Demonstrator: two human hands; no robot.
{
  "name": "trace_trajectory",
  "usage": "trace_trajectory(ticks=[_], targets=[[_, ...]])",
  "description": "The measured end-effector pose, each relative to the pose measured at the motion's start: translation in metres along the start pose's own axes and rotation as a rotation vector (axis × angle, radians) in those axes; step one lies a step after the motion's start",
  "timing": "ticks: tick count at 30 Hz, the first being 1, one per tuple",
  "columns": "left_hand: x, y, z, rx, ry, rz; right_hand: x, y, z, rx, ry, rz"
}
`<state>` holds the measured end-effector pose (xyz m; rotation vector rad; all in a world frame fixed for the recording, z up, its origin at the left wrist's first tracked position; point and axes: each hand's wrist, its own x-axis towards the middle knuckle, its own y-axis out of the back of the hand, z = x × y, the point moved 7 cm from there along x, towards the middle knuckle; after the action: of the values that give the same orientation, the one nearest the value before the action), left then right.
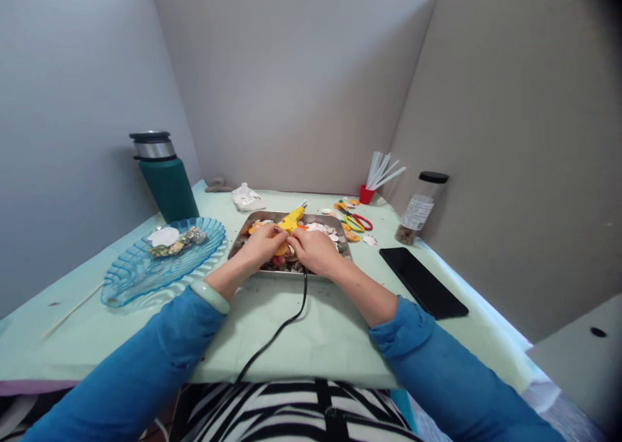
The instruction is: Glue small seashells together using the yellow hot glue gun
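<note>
My left hand (266,246) and my right hand (315,251) meet over a metal tray (236,244), fingertips pinched close together. A small flat orange piece (280,250) shows at the fingers of my left hand. What my right fingertips grip is hidden. Just beyond the fingers lies a yellow glue gun (292,219), its nozzle pointing away to the upper right. From beneath my right hand a black cord (282,328) runs down over the table's front edge. White, orange and brown shell-like pieces (323,228) fill much of the tray.
On the left are a blue ribbed plate (133,280) with shell-like pieces, a green bottle (168,186) and a thin stick (72,312). Rightward are scissors (360,221), a red cup (367,194) of glue sticks, a jar (418,212) and a black phone (422,282). Grey panels enclose the table.
</note>
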<state>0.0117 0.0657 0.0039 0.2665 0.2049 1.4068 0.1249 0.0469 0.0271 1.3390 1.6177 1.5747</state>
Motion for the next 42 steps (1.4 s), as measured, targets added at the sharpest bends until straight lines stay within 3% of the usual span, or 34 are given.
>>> trace_trajectory(ticks=[30, 42], targets=[[-0.0017, -0.0011, 0.0021, -0.013, 0.003, -0.008, -0.0001, -0.003, 0.0007, -0.03, -0.006, -0.023], [-0.0031, 0.0007, 0.0027, 0.094, 0.0, 0.0, 0.0009, -0.0057, 0.0012, -0.004, -0.001, -0.049]])
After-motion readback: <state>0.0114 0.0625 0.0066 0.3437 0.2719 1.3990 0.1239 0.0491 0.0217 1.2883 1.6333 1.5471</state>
